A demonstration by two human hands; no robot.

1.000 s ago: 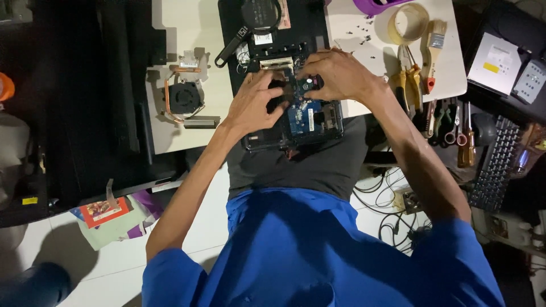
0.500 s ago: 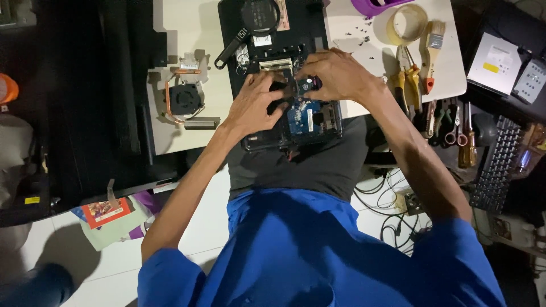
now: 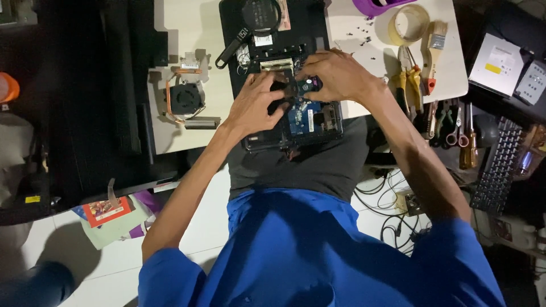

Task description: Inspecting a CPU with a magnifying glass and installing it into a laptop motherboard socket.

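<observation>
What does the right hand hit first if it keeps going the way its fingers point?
The right hand points left across the opened laptop. First in that line are the left hand fingertips, which look nearly touching it over the small dark part between them; depth is unclear from above.

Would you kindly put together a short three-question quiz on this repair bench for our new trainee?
1. True or false: both hands, the left hand and the right hand, are on the opened laptop.
2. Which item lies on the table to the left of the laptop? A) a cooling fan with copper pipe B) a soldering iron C) a mug
3. Fill in: the roll of tape lies next to a ____ with a wooden handle.

Key: 1 true; 2 A; 3 brush.
</observation>
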